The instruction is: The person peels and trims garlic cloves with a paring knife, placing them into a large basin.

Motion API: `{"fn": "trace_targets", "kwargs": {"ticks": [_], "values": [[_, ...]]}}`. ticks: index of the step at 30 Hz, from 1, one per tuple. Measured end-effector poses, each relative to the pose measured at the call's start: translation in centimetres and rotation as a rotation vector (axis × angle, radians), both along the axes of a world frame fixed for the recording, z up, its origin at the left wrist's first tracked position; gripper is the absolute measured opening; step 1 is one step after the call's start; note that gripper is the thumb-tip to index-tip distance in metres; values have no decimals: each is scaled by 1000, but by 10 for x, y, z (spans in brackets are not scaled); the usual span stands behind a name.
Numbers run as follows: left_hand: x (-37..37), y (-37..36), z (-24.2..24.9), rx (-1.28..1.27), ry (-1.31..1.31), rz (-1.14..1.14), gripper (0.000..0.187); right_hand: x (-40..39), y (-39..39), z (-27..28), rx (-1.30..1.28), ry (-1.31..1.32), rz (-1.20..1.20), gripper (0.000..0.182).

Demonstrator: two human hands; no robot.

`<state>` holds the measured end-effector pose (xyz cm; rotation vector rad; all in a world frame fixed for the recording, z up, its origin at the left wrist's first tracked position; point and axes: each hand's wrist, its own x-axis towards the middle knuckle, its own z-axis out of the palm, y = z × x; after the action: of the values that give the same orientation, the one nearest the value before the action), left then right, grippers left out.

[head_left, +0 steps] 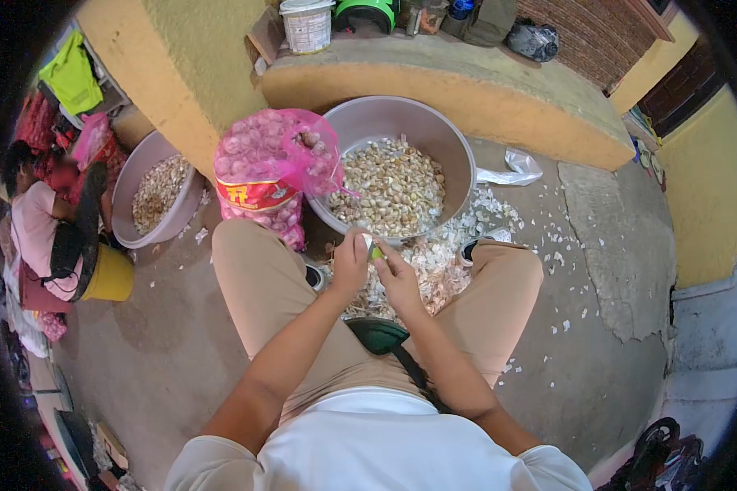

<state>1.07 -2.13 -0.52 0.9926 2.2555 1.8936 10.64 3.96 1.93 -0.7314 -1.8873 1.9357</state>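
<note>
My left hand (pixel 351 262) is closed around a pale garlic clove (pixel 368 240), pinched at the fingertips. My right hand (pixel 399 282) grips a small tool with a bright green handle (pixel 376 253), apparently a knife; its blade is hard to make out. Both hands meet between my knees, just in front of a large grey basin (pixel 462 155). Many garlic cloves (pixel 393 184) fill its bottom. Left of the basin stands a pink mesh sack (pixel 262 155) of garlic bulbs, torn near the top. Papery garlic skins (pixel 442 274) cover the floor below my hands.
At the left, another person (pixel 45 221) sits on a yellow bucket (pixel 109 274) beside a second basin (pixel 123 188) of garlic. A low ledge (pixel 434 86) behind my basin carries a white bucket (pixel 307 29) and a green helmet (pixel 367 14). A plastic bag (pixel 516 168) lies to the right.
</note>
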Motion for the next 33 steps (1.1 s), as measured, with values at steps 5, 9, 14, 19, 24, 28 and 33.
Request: {"fn": "trace_targets", "kwargs": {"ticks": [5,9,14,19,24,28,33], "values": [[-6,-3,-5,-23,-129,-94,34,1,5,-11,33,46,15,36],[-12,-4,3,47,-903,-364,33,5,16,5,-6,17,92,34],[-10,-2,-8,-32,-817,-250,32,3,14,-5,-90,7,23,34],[5,-1,10,-176,-61,13,31,-3,2,-8,-107,-15,-88,33],[-9,0,-5,-238,-145,-64,33,-1,6,-12,195,-71,-83,33],[-14,3,2,8,-1095,-316,33,0,15,-12,131,-16,1,33],[-10,-1,7,175,-1487,-504,28,-1,9,-7,4,6,-19,32]]}}
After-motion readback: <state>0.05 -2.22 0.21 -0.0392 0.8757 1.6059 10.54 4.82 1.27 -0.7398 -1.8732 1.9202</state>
